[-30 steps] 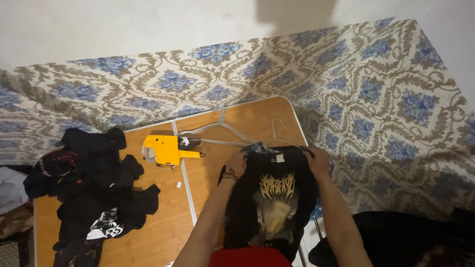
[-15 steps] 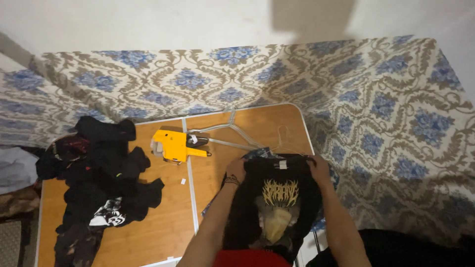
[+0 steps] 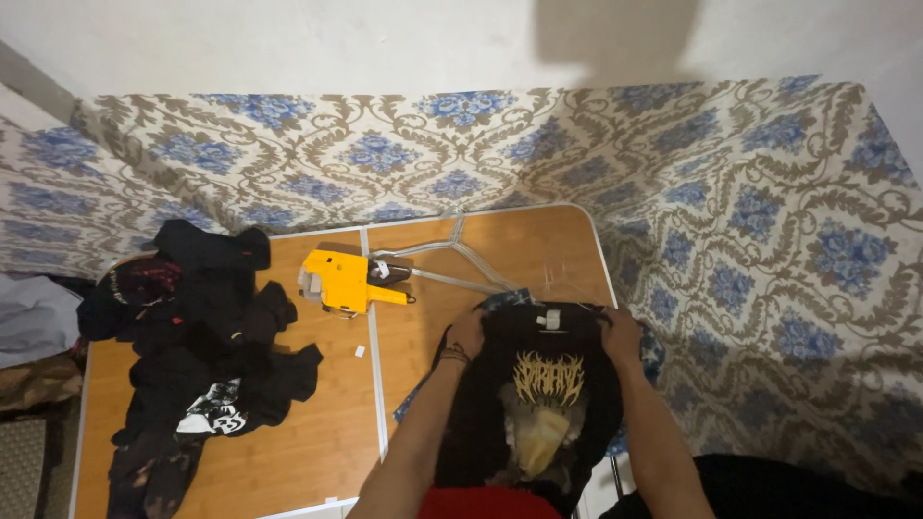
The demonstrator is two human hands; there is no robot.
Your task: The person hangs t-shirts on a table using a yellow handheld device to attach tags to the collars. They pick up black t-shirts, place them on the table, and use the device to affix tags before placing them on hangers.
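A black T-shirt (image 3: 538, 404) with a pale yellow print lies stretched over the right half of the wooden folding table (image 3: 317, 452). My left hand (image 3: 465, 335) grips its left shoulder near the collar, and my right hand (image 3: 619, 333) grips the right shoulder. A small white tag shows at the collar between both hands. Just beyond the shirt lies a clear plastic hanger (image 3: 452, 258).
A yellow tagging gun (image 3: 348, 281) rests near the table's middle seam. A heap of black clothes (image 3: 192, 336) covers the left half. A blue-and-beige patterned cloth (image 3: 750, 221) spreads behind and to the right of the table. A white wall rises at the back.
The view has shifted, so the table sits lower and more to the right. Both hands keep the same hold on the shirt's shoulders.
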